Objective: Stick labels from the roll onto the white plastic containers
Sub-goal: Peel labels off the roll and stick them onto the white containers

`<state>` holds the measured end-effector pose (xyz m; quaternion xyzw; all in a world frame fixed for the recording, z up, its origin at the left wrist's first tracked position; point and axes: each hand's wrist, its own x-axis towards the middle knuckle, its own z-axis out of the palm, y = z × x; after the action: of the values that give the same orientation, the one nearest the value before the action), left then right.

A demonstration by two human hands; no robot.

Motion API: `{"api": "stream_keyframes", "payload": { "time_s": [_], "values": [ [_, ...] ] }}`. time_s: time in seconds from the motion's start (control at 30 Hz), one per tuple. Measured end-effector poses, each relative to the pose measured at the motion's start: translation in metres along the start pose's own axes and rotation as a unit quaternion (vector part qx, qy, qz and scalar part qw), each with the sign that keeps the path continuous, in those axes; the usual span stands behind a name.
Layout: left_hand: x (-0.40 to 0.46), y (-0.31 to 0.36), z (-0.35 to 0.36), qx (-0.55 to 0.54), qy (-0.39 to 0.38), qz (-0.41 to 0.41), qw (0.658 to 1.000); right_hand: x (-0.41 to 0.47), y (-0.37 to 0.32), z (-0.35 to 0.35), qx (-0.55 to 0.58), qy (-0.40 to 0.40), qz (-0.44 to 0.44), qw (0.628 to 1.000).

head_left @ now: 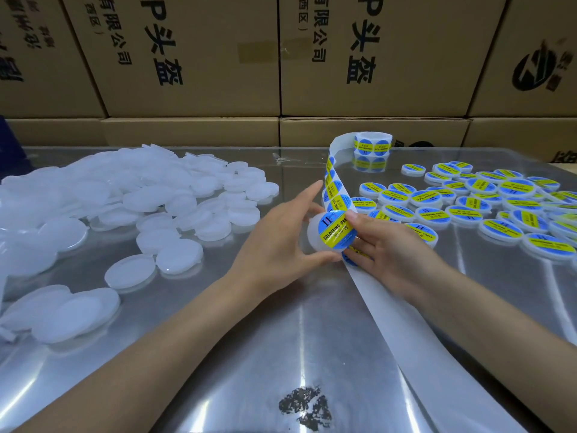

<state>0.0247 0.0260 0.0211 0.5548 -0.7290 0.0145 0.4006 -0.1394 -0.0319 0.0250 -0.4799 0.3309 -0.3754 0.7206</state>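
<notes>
Here a white container (315, 232) is gripped by the left hand (278, 242) so that a label (335, 231), pinched by the right hand (384, 245), is pressed onto it.

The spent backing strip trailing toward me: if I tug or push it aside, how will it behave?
Probably floppy: the backing strip bends and twists between the label roll and the right hand. Likely light and slippery, lying loose on the shiny metal table. A hard tug might drag or tip the upright roll.
</notes>
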Motion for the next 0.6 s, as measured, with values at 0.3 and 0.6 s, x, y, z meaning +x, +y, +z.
{"api": "stream_keyframes", "payload": {
  "time_s": [0.3, 0.6],
  "values": [
    [-0.0006, 0.0053, -0.0003, 0.000, 0.013, 0.014, 1.000, -0.0002, 0.0009, 0.0006, -0.025, -0.002, 0.004, 1.000],
    [-0.0004, 0.0095, -0.0008, -0.007, 0.025, 0.022, 0.999, -0.0003, 0.0017, 0.0021, -0.031, 0.020, -0.014, 0.999]
  ]
}}
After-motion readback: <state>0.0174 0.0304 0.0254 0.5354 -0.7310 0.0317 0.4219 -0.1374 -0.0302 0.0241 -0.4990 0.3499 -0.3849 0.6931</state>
